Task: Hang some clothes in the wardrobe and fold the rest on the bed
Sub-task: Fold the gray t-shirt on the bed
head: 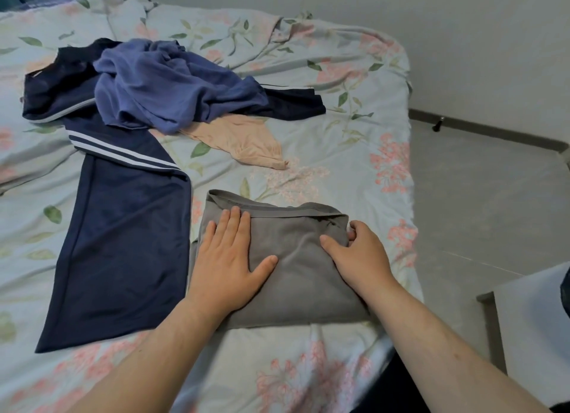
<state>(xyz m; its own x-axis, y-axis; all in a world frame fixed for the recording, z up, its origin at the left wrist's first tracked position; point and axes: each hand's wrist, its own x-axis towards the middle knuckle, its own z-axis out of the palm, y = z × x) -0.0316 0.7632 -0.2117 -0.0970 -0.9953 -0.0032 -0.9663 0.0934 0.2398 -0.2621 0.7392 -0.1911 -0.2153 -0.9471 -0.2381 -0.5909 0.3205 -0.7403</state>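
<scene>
Grey cloth front and centre: a folded grey garment (290, 258) lies on the near part of the bed (354, 172), close to its right edge, and both hands are on it. The left hand (226, 258) lies flat on the left half of the bundle, fingers straight and close together, thumb spread out to the right, palm pressing down. The right hand (359, 255) is at the bundle's upper right corner, thumb on top of the cloth and fingers curled over the edge, pinching the fold there. The garment's waistband edge runs along the far side, just beyond the left fingertips.

Just left of the bundle, touching its edge, a pair of navy trousers (123, 246) with white stripes lies spread out, one leg running down towards the near side of the bed. Further up, a crumpled blue shirt (166, 86) is heaped on the upper part of the trousers. A peach-coloured garment (243, 138) pokes out from under that heap, well apart from the grey bundle. The floral bedcover is rumpled under everything. Off to the right, grey floor (481, 203) and the corner of a white table (530, 329) beside the bed.
</scene>
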